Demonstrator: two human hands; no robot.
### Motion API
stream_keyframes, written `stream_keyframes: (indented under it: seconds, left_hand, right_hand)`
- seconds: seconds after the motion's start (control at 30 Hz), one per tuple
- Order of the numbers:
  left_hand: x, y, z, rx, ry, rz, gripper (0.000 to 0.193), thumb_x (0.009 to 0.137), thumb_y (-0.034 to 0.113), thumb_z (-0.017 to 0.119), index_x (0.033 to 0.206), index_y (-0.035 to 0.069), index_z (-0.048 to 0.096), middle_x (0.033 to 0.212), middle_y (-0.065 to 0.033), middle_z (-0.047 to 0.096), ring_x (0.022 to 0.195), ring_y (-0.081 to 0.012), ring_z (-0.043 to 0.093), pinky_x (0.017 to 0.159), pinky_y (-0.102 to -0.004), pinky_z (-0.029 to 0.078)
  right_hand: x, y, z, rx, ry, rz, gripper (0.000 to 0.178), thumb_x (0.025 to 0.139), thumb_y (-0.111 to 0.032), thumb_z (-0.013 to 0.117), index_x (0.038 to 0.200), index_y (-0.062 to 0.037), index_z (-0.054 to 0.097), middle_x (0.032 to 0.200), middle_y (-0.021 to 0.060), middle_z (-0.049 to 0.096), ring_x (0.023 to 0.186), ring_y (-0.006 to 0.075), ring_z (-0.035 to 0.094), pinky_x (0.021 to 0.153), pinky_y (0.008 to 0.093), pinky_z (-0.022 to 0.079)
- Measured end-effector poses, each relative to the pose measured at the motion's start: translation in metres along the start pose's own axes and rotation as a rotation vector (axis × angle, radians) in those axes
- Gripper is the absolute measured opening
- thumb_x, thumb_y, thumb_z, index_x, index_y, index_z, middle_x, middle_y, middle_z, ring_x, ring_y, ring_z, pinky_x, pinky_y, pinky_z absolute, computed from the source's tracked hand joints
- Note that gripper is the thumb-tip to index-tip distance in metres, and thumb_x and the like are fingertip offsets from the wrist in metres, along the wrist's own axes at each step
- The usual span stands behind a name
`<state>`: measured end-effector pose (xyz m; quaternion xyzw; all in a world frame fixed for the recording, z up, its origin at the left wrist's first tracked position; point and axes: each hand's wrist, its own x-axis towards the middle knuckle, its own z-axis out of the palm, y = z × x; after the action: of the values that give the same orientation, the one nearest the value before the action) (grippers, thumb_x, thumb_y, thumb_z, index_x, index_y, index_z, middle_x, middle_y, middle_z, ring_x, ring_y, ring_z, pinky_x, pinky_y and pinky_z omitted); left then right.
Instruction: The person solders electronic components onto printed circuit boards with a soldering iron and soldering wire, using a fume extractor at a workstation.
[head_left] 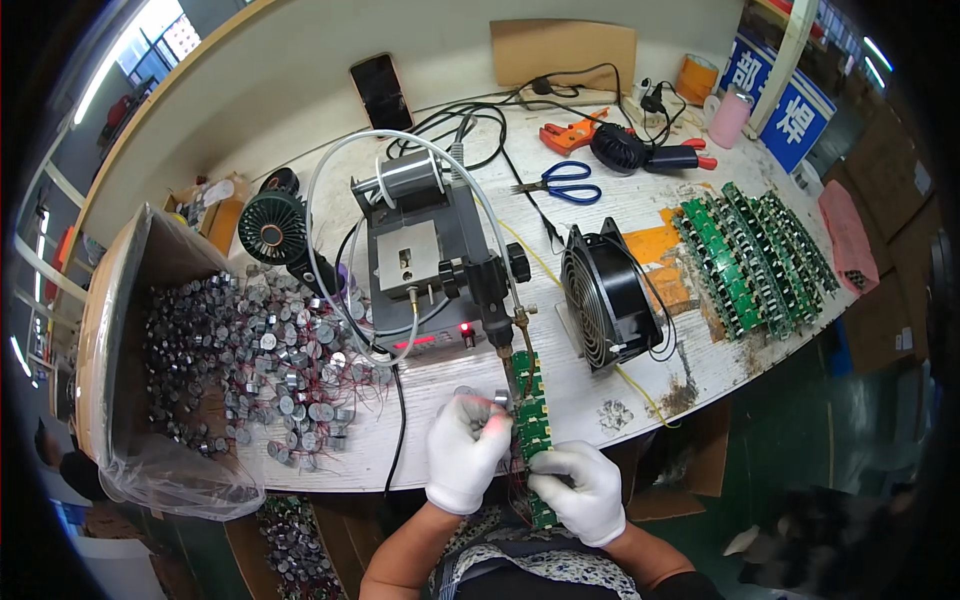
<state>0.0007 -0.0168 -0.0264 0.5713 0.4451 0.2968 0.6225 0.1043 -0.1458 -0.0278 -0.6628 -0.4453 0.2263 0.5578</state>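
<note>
My left hand [468,452], in a white glove, is closed in a pinch on a small round silver component [501,398] at the left edge of a long green circuit board strip [535,405]. My right hand [582,490], gloved too, has its fingers closed on the lower part of that strip. The strip runs from beneath the soldering machine's iron [507,335] out past the bench edge toward me. Thin red wires hang beside the strip near my left fingers. The grey soldering machine [425,235] carries a solder spool [412,178] on top.
At left, a carton [110,350] lies tipped, its many round wired components [300,370] spilling over the bench. Right of the strip stands a black fan [605,300]. Farther right are stacked board strips [745,265]. Blue-handled scissors [568,185], a handheld fan [620,150] and cables lie behind.
</note>
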Motion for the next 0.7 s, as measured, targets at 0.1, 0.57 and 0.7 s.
stream_keyframes:
  seconds: [0.1,0.57,0.7]
  left_hand:
    - [0.001,0.007,-0.003,-0.104,-0.077,-0.084,0.010,0.086,0.007,0.063,0.089,0.000,0.056,0.074,-0.0031,0.059,0.059,-0.0083,0.055,0.055,-0.0232,0.046]
    - [0.006,0.015,-0.012,-0.203,-0.256,-0.208,0.013,0.089,0.007,0.058,0.098,-0.002,0.054,0.073,-0.0028,0.058,0.055,-0.0080,0.053,0.052,-0.0221,0.044]
    - [0.007,0.011,-0.012,-0.182,-0.268,-0.176,0.012,0.089,0.006,0.059,0.096,-0.002,0.054,0.073,-0.0026,0.057,0.056,-0.0076,0.053,0.052,-0.0219,0.043]
  right_hand:
    - [0.000,0.000,-0.001,0.037,-0.007,0.031,0.020,0.073,-0.001,0.074,0.092,-0.0013,0.069,0.088,0.0118,0.066,0.075,0.0222,0.065,0.068,0.0301,0.052]
    - [0.000,-0.001,-0.001,0.102,-0.012,0.102,0.019,0.074,-0.001,0.074,0.093,-0.0002,0.069,0.088,0.0096,0.065,0.075,0.0175,0.063,0.068,0.0271,0.051]
    - [-0.002,0.000,0.000,0.119,-0.009,0.104,0.019,0.075,-0.001,0.074,0.093,0.0001,0.069,0.089,0.0100,0.065,0.076,0.0179,0.064,0.069,0.0274,0.051]
